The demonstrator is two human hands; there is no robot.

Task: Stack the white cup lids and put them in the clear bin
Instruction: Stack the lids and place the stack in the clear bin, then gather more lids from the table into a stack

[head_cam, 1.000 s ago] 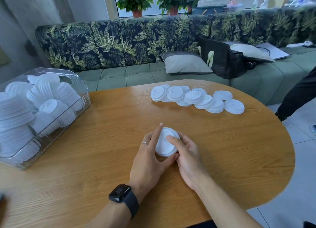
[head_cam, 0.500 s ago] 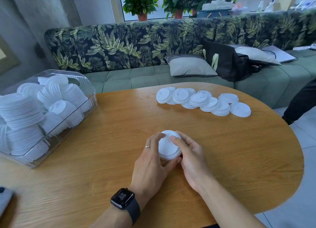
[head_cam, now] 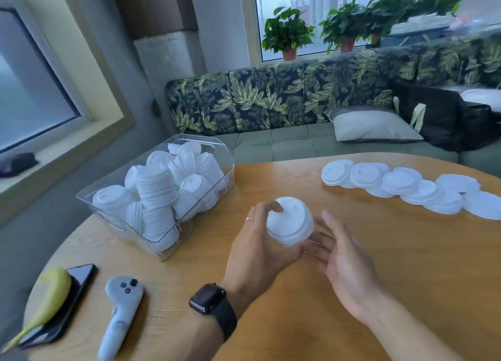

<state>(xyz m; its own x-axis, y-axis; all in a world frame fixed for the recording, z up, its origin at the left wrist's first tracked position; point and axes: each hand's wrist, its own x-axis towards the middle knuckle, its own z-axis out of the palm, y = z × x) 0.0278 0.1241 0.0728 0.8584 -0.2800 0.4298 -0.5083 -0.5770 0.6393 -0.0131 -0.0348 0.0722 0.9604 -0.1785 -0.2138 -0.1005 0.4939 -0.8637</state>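
Wood table (head_cam: 406,265) w/ rounded edge is carrying everything; clear bin (head_cam: 162,242) is sitting at far left, packed w/ white stacks; loose lids (head_cam: 398,183) are lying in an overlapping row at far right, well apart from bin; at near left edge, dark phone (head_cam: 71,303) is lying flat w/ banana (head_cam: 53,297) resting across it; grey controller (head_cam: 122,306) is lying just beside phone, on its right, buttons up.
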